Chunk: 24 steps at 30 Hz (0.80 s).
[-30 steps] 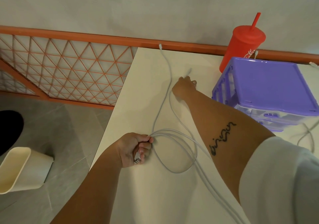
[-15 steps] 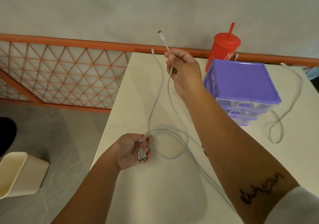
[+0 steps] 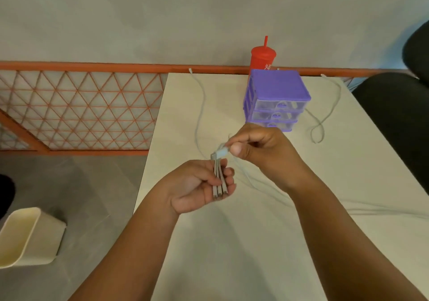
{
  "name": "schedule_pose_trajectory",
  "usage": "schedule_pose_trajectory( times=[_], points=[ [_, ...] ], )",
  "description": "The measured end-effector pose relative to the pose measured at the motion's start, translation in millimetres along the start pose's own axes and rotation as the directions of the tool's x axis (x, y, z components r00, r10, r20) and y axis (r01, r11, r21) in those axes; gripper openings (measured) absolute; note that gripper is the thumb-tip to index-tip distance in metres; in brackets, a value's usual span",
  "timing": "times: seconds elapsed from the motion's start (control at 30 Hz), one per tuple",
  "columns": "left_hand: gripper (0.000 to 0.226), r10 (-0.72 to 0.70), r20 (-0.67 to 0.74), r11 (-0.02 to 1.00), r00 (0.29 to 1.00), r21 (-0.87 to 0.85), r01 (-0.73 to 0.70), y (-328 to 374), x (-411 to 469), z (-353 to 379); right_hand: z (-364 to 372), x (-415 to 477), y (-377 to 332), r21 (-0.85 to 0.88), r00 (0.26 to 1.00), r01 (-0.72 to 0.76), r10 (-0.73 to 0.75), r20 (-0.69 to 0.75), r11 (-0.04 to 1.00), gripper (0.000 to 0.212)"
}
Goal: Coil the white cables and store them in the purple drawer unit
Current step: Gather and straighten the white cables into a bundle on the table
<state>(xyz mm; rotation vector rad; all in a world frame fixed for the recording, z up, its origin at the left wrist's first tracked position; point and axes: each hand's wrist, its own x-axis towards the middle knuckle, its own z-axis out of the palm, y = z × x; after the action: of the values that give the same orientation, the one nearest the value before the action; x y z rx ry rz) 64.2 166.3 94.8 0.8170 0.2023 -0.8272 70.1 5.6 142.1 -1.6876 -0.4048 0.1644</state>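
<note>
My left hand (image 3: pixel 199 184) is palm up over the white table (image 3: pixel 232 242) and grips a bundle of white cable plug ends (image 3: pixel 219 184). Just above it, my right hand (image 3: pixel 260 147) pinches another white plug end (image 3: pixel 221 153) and holds it against the top of the bundle. The cables trail from my hands across the table to the right (image 3: pixel 371 210). One loose white cable (image 3: pixel 200 105) runs to the far edge. Another loose cable (image 3: pixel 325 117) lies right of the purple drawer unit (image 3: pixel 276 98), whose three clear drawers are closed.
A red tumbler with a straw (image 3: pixel 262 57) stands behind the drawer unit. An orange lattice rail (image 3: pixel 81 110) runs along the wall on the left. A cream bin (image 3: pixel 27 238) sits on the floor at lower left. A dark chair (image 3: pixel 399 110) is at the right.
My right hand has come back from the far side of the table, bringing a plug end down to the bundle in my left hand. My left hand has risen and turned palm up.
</note>
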Motion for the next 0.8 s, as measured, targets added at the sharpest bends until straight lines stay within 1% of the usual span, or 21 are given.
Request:
schedule_pose_trajectory(
  times=[0.03,0.07,0.13,0.27,0.33,0.4,0.57,0.63,0.8],
  points=[
    [0.035,0.007,0.013,1.000,1.000,0.008,-0.007,-4,-6,5,0,-9,-4,-0.038,0.999,0.002,-0.001,0.033,0.999,0.005],
    [0.034,0.010,0.022,1.000,1.000,0.018,-0.010,-7,-12,9,-1,-16,-9,-0.080,0.998,0.000,0.005,0.061,0.997,0.006],
    [0.034,0.001,0.019,0.998,1.000,0.063,-0.003,-13,-21,17,-4,-28,-14,-0.179,0.993,0.001,0.020,0.115,0.984,0.018],
    [0.034,-0.010,-0.059,0.986,0.998,0.167,0.019,-23,-35,32,-4,-42,-24,-0.357,0.968,0.013,0.078,0.240,0.934,0.024],
    [0.026,-0.029,-0.080,0.985,0.996,0.167,0.042,-26,-42,41,-2,-46,-27,-0.409,0.951,0.015,0.113,0.287,0.913,0.023],
    [0.020,-0.055,-0.079,0.990,0.995,0.122,0.064,-28,-48,50,0,-50,-30,-0.454,0.939,0.015,0.144,0.314,0.891,0.021],
    [0.040,-0.054,-0.094,0.991,0.994,0.118,0.065,-35,-53,66,0,-57,-35,-0.547,0.909,0.015,0.216,0.356,0.837,0.008],
    [0.046,-0.051,-0.125,0.986,0.991,0.150,0.070,-39,-53,75,-3,-61,-37,-0.569,0.906,0.033,0.216,0.364,0.822,0.009],
    [0.051,-0.037,-0.186,0.976,0.982,0.204,0.075,-47,-52,90,-10,-71,-38,-0.613,0.918,0.064,0.194,0.345,0.788,0.004]
  ],
)
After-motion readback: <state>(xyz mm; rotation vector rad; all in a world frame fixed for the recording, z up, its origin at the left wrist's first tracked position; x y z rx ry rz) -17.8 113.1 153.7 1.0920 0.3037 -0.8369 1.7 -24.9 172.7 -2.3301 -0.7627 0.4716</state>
